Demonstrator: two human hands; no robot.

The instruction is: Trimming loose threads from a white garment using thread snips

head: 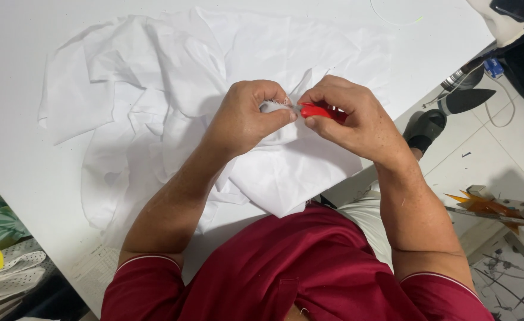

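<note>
White cotton-like fabric [172, 89] lies crumpled across the white table [18, 53], spread in front of my chest. My left hand [247, 116] is closed, thumb and fingers pinching a small frayed bit of the cloth at its edge. My right hand [348, 116] is curled shut around a small red tool [321, 111], likely a seam ripper or thread snip; its tip meets the pinched fabric right between my two hands. Both hands rest touching each other above a folded part of the cloth near the table edge. Below, on the floor, my black sandal [426, 128] shows.
</note>
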